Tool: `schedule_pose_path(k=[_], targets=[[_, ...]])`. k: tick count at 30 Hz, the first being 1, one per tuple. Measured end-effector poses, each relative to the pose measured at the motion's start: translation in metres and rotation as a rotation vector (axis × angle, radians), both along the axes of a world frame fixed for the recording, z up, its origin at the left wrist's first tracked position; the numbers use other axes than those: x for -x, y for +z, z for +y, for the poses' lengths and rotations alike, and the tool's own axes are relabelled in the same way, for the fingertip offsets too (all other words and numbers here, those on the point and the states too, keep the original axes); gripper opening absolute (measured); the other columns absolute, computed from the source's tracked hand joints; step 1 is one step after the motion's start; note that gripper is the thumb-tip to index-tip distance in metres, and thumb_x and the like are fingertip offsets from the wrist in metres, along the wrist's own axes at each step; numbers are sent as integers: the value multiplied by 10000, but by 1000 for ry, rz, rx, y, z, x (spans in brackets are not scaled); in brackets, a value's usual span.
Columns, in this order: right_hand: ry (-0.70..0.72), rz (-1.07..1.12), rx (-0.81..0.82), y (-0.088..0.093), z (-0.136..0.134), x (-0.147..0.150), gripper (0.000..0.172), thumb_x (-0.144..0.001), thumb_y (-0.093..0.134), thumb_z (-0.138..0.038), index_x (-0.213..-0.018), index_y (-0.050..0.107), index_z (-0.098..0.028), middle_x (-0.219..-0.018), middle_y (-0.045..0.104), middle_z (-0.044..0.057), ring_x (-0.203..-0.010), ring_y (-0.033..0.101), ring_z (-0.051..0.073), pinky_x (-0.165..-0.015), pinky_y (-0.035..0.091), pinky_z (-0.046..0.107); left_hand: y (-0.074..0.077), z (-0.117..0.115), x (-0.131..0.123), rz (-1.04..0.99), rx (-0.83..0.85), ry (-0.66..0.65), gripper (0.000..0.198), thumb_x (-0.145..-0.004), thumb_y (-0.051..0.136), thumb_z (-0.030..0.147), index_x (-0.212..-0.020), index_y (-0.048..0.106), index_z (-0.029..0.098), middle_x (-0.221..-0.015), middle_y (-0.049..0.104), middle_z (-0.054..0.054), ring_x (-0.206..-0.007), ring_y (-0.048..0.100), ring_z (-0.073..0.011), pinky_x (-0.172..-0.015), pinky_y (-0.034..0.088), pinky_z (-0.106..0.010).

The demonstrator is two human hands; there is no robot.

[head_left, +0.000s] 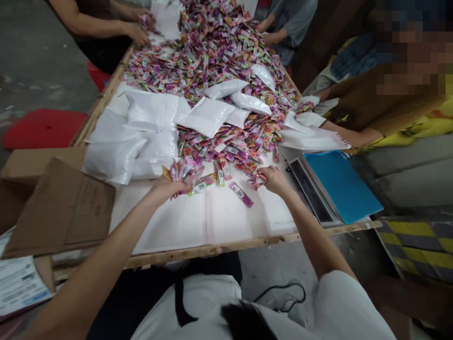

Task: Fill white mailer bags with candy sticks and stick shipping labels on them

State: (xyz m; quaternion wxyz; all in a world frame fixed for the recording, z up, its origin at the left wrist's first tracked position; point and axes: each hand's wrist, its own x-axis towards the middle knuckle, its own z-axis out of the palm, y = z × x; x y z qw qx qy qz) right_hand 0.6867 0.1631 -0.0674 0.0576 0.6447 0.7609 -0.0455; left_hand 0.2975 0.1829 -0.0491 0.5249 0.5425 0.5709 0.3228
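A great heap of small, colourful wrapped packets (212,52) covers the middle and far part of the table. My left hand (170,185) is closed around a bunch of these packets (184,172), mostly pink and yellow. At the heap's near right edge, my right hand (272,178) pinches a pink packet (257,180). Between my hands a few loose packets lie on the white surface, among them a purple one (241,194). Filled white pouches (208,116) rest on the heap, and more white pouches (152,111) are piled at its left.
A scale with a blue plate (343,184) stands at the right corner beside a stack of white bags (311,137). Cardboard boxes (60,208) and a red stool (46,127) are at the left. Co-workers' hands (139,30) handle packets around the table. Its wooden edge (212,250) runs before me.
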Motion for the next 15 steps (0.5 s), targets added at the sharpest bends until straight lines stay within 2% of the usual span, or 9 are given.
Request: schedule_pose_path(k=[3,6,8,11,15], targets=[[55,-16,25,-1,23,-8,533,-822,532,-67,-1323,597,-234,-1217,670,117,-1174,552,267,-951,358,346,-6,-1,-4,152,-7,-268,197,-538,724,303,-618,562,226,-526,546,28,-543,574,-182,-494,464,-289],[29,-55,47,-4,42,-12,574,-842,551,-98,-1388,550,-274,-1179,672,127,-1152,574,277,-915,390,350,-9,2,-13,175,-18,-304,156,-577,666,294,-647,542,231,-562,551,42,-532,545,-158,-490,440,-271],[-15,-63,64,-7,47,-10,563,-846,580,-132,-1391,551,-269,-1150,677,138,-1130,588,284,-891,410,344,-11,5,-22,300,-11,-323,124,-611,627,270,-665,521,237,-557,546,46,-528,553,-162,-485,430,-265],[-25,-50,92,-12,38,-5,478,-841,589,-136,-1310,617,-226,-1128,687,141,-1126,590,281,-893,422,334,-14,3,-37,514,32,-439,139,-564,609,166,-617,502,238,-473,513,48,-462,548,-177,-450,393,-266],[18,4,92,-14,12,-2,447,-841,569,-113,-1272,635,-209,-1183,675,133,-1132,585,261,-895,421,314,-15,-10,-43,555,-34,-516,174,-524,616,113,-571,503,236,-477,538,34,-495,579,-193,-481,391,-270]])
